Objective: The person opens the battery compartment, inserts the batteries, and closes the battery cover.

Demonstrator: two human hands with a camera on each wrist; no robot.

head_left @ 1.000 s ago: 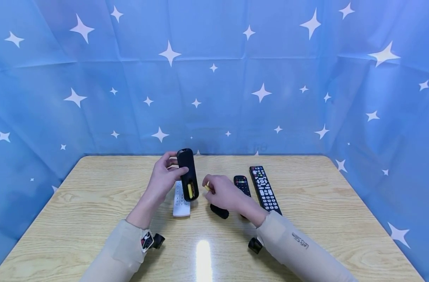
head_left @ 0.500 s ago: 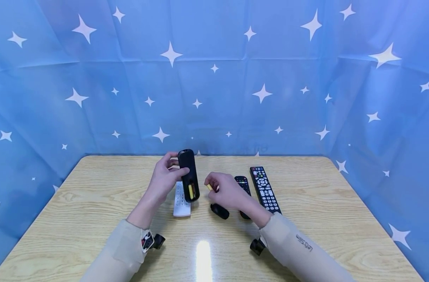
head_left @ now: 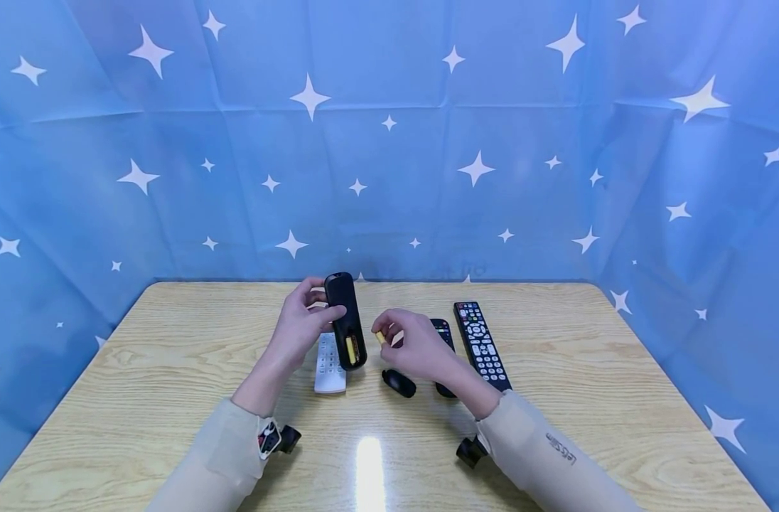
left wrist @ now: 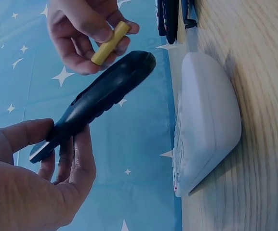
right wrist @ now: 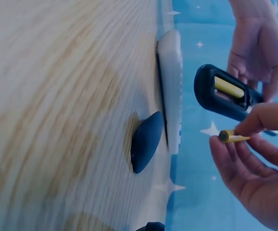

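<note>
My left hand (head_left: 300,321) grips a black remote control (head_left: 342,306) by its upper half, thumb across its back, above the table. Its battery compartment is uncovered, and one yellow battery (right wrist: 228,87) lies in it beside a vacant slot. Close to the remote's right side, my right hand (head_left: 415,345) pinches a second yellow battery (left wrist: 111,43) between thumb and fingers. On the table below the right hand lies a small black battery cover (head_left: 399,383). A white remote (head_left: 330,370) rests under the held one, partly hidden by it.
Right of my right hand, a black remote (head_left: 443,331) lies partly hidden by the wrist. Farther right is a longer black remote (head_left: 481,341) with white buttons. A blue star-patterned curtain (head_left: 389,199) stands behind the wooden table (head_left: 588,398).
The held remote has shifted slightly right and down. My right hand has turned a little and drawn slightly right, the battery still pinched in its fingers.
</note>
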